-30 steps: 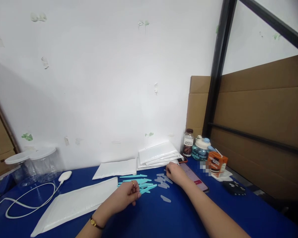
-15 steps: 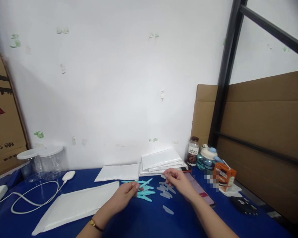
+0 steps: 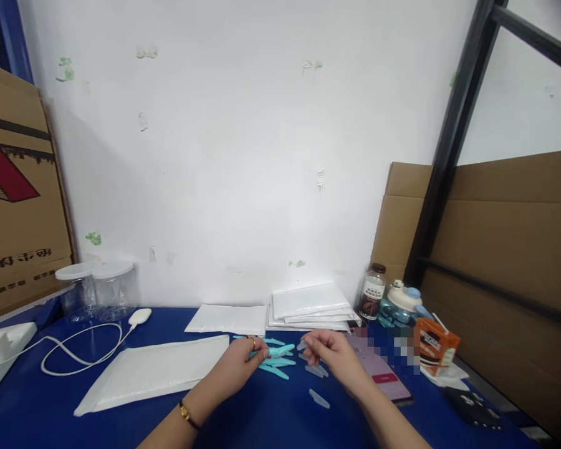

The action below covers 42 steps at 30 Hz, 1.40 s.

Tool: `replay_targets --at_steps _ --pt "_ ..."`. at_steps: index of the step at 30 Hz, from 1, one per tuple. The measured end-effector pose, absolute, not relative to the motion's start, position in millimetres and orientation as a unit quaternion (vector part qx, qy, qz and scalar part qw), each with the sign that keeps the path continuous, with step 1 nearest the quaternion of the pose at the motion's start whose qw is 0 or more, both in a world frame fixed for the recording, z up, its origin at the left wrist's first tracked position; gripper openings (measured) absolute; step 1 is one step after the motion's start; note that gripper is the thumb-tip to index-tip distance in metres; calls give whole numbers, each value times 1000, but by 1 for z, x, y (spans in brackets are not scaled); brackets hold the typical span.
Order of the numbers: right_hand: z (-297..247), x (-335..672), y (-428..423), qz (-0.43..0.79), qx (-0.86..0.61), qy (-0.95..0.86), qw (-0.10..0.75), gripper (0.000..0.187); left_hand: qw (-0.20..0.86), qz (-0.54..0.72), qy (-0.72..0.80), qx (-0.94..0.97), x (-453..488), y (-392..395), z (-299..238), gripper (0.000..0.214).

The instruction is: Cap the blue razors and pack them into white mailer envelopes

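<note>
My left hand (image 3: 245, 360) pinches the end of a slim turquoise stick (image 3: 282, 351), shaped like a small eyebrow razor, which points to the right. Below and behind it lie several more turquoise sticks (image 3: 275, 371), partly covered by my fingers. To the right, my right hand (image 3: 331, 355) has thumb and fingers closed on a small translucent sleeve (image 3: 302, 345) that shows at the fingertips. Beneath that hand several similar sleeves (image 3: 314, 371) are scattered, partly hidden. A single translucent sleeve (image 3: 318, 399) lies apart, nearer to me. The two hands do not touch.
White padded mailers (image 3: 154, 371) lie at left and along the wall, some in a stack (image 3: 311, 302). A phone (image 3: 383, 374) rests beside my right forearm. Farther right stand a brown bottle (image 3: 373, 293), a blue jug (image 3: 397, 305) and an orange carton (image 3: 434, 343). Clear jars (image 3: 115, 293) and a white cable stand left.
The view has turned slightly left. My right hand now has its fingers closed over the translucent sleeves, and the turquoise stick in my left hand has tipped to point more level.
</note>
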State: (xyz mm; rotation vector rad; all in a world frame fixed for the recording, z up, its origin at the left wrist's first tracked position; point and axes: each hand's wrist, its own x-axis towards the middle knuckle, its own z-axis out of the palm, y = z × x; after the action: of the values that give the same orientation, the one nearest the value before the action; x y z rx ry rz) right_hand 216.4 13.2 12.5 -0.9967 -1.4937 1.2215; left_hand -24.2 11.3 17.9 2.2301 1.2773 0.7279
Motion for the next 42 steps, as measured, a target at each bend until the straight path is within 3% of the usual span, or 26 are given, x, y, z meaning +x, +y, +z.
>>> replay_targets --at_steps 25,28,30,34,39,42 --pt "6 200 3 560 -400 -600 408 41 237 253 480 805 -5 -2 21 24" --pt "4 201 5 506 -424 -643 389 41 254 235 482 805 -7 -4 21 25" --pt "6 205 6 405 -461 -696 373 41 275 189 479 812 -11 -7 22 24" --pt "15 222 2 244 -513 -776 275 23 305 89 467 825 -16 -14 21 19" --pt "19 240 -6 285 -531 -789 118 6 147 127 503 842 -19 -4 13 15" --pt "12 238 -6 293 -534 -788 91 6 94 126 507 848 -24 6 8 20"
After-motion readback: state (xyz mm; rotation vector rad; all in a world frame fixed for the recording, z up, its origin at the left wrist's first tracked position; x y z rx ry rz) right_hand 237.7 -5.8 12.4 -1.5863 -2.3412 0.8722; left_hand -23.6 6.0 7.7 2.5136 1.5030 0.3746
